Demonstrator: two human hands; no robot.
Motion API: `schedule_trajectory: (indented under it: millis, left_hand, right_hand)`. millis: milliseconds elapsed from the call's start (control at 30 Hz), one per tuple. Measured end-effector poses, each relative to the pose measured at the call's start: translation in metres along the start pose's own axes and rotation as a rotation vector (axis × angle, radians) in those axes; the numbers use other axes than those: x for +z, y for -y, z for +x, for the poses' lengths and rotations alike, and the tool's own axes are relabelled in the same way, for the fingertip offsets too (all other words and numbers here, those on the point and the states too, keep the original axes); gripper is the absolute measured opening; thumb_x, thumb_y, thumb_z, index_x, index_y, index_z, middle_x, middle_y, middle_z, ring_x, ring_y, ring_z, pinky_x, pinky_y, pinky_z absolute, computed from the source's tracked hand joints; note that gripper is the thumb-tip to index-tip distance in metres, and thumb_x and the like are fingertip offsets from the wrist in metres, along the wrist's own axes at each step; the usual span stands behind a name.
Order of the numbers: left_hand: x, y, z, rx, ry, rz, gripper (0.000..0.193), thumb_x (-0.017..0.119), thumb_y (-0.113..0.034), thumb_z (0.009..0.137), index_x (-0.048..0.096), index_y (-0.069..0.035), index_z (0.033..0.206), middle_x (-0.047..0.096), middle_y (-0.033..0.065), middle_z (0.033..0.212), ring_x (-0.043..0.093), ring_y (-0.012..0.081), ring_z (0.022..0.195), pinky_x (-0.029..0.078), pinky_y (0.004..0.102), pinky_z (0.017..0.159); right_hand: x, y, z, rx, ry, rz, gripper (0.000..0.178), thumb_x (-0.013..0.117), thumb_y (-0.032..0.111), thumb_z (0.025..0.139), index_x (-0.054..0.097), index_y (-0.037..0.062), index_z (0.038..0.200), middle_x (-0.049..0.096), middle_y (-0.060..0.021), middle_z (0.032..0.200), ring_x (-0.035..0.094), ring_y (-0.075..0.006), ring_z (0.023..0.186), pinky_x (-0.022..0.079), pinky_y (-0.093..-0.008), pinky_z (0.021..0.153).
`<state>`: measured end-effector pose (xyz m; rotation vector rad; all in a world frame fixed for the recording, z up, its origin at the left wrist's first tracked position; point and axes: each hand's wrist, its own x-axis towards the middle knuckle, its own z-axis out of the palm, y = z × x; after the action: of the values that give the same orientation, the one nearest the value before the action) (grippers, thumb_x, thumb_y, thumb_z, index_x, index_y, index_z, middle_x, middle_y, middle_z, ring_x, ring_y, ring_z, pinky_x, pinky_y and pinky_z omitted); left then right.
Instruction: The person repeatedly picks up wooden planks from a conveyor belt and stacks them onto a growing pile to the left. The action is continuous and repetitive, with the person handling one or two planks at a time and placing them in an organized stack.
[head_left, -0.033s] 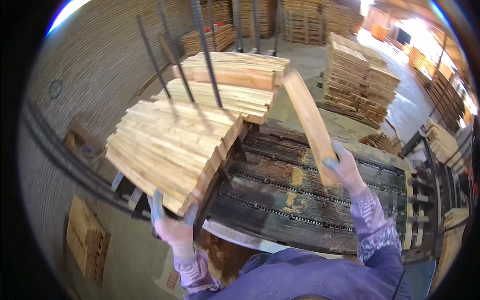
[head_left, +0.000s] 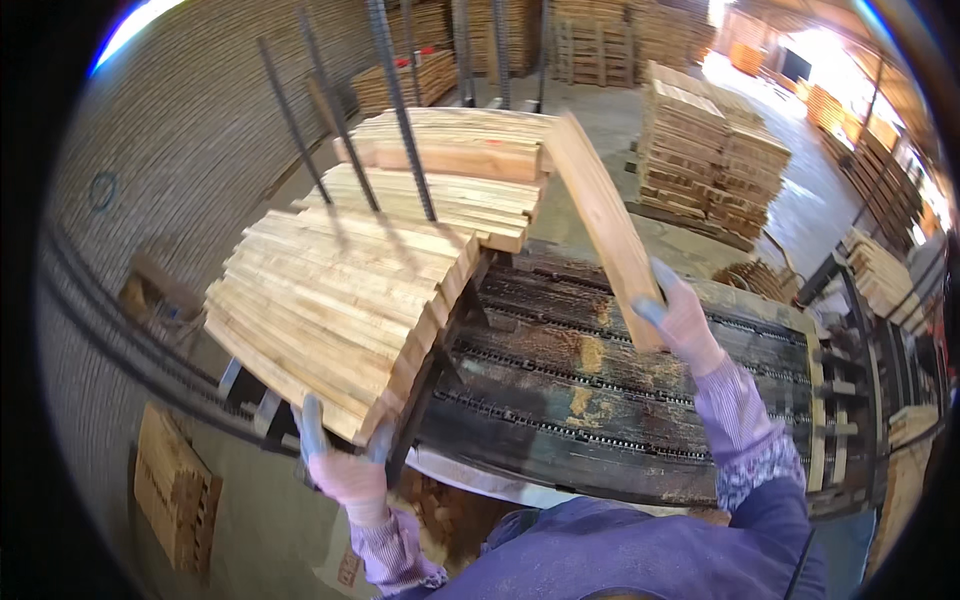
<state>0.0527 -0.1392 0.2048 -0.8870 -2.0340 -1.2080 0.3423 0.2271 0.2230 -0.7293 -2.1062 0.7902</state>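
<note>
Boards [head_left: 340,300] — a wide bundle — are lying at the conveyor's [head_left: 600,400] left edge, the left hand [head_left: 345,470] gripping their near end from below. A single plank [head_left: 605,225] is tilting upward over the conveyor — the right hand [head_left: 685,320] clasping its lower end.

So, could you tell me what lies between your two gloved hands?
In the head view, the dark chain conveyor bed spans between the left hand and the right hand, which holds a board.
</note>
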Motion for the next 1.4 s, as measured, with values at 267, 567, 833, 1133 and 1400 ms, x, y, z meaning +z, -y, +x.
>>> schedule_trajectory:
  millis: [267, 567, 833, 1133, 1400]
  left_hand:
    - [0.011, 0.010, -0.007, -0.034, 0.058, -0.134, 0.101, 0.097, -0.018, 0.071, 0.043, -0.011, 0.155, 0.048, 0.0303, 0.154, 0.055, 0.0434, 0.136, 0.047, 0.0501, 0.112]
    - [0.008, -0.002, 0.001, -0.026, 0.041, 0.020, 0.100, 0.104, -0.024, 0.063, 0.055, 0.005, 0.145, 0.055, 0.0316, 0.148, 0.059, 0.0416, 0.131, 0.051, 0.0512, 0.109]
    - [0.010, -0.004, 0.003, -0.039, 0.062, 0.002, 0.100, 0.104, -0.021, 0.064, 0.054, 0.004, 0.147, 0.055, 0.0293, 0.149, 0.057, 0.0401, 0.133, 0.051, 0.0532, 0.109]
    - [0.013, -0.012, 0.005, -0.051, 0.008, -0.027, 0.099, 0.104, -0.023, 0.064, 0.056, 0.002, 0.146, 0.055, 0.0315, 0.148, 0.060, 0.0440, 0.129, 0.051, 0.0556, 0.109]
    - [0.016, -0.011, 0.007, -0.072, 0.017, -0.034, 0.096, 0.103, -0.010, 0.059, 0.059, 0.003, 0.144, 0.062, 0.0236, 0.144, 0.060, 0.0398, 0.131, 0.049, 0.0522, 0.113]
  right_hand:
    - [0.087, 0.057, 0.222, -0.171, 0.030, -0.453, 0.058, 0.064, 0.022, 0.101, 0.047, 0.0216, 0.157, 0.068, -0.0223, 0.132, 0.070, -0.0318, 0.117, 0.057, -0.0419, 0.099]
    - [0.180, 0.035, 0.317, -0.145, 0.160, -0.962, 0.055, 0.063, 0.033, 0.101, 0.052, 0.0161, 0.152, 0.052, -0.0206, 0.155, 0.050, -0.0412, 0.143, 0.039, -0.0546, 0.116]
    - [0.150, 0.020, 0.332, 0.026, 0.305, -0.972, 0.055, 0.074, 0.036, 0.094, 0.062, 0.0070, 0.139, 0.063, -0.0179, 0.140, 0.059, -0.0353, 0.133, 0.047, -0.0501, 0.109]
    - [0.107, -0.051, 0.277, 0.221, -0.028, -0.241, 0.135, 0.089, 0.067, 0.067, 0.023, 0.0020, 0.165, 0.036, -0.0292, 0.163, 0.032, -0.0427, 0.154, 0.030, -0.0498, 0.126]
    - [0.168, -0.109, 0.287, 0.348, -0.028, 0.202, 0.150, 0.101, 0.050, 0.060, 0.009, -0.0050, 0.165, 0.041, -0.0308, 0.158, 0.043, -0.0375, 0.147, 0.037, -0.0410, 0.122]
